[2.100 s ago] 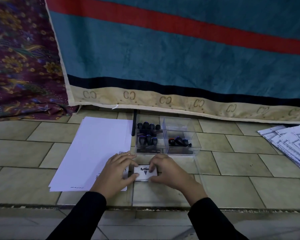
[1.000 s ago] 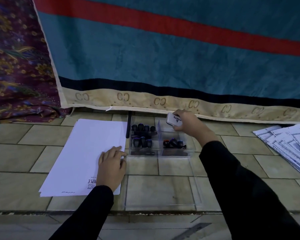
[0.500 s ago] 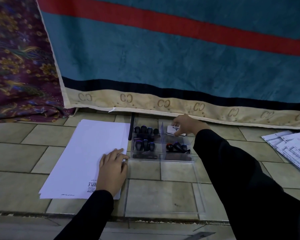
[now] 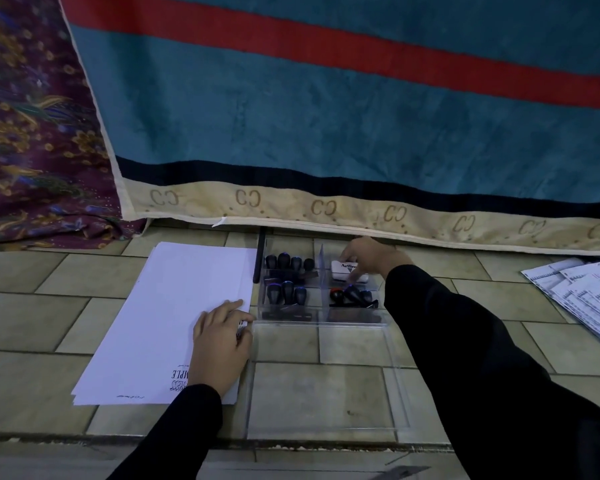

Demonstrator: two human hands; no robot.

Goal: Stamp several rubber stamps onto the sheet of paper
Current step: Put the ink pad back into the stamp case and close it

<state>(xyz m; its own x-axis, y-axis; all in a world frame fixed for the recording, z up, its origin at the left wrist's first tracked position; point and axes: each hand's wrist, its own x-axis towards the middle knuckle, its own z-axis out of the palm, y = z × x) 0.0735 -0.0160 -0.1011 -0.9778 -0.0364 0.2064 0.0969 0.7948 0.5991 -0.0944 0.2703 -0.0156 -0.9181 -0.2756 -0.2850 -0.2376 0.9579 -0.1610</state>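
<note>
The right hand (image 4: 369,259) reaches to the far right compartment of a clear plastic box (image 4: 321,318), its fingers closed around a small white ink pad (image 4: 347,270) marked "Artline", which sits low in that compartment. The left hand (image 4: 220,344) lies flat and open, palm down, on the near right part of a stack of white paper (image 4: 174,317), pressing it to the tiled floor (image 4: 32,327). Printed words show on the sheet just left of the wrist. The box stands just right of the paper. Its left compartments hold two rows of upright black rubber stamps (image 4: 286,277); the near right one holds a few more lying on their sides. A black pen (image 4: 259,259) lies between paper and box. A clear lid (image 4: 326,382) lies flat nearer the person. Printed sheets (image 4: 582,296) fan out at the far right.
</note>
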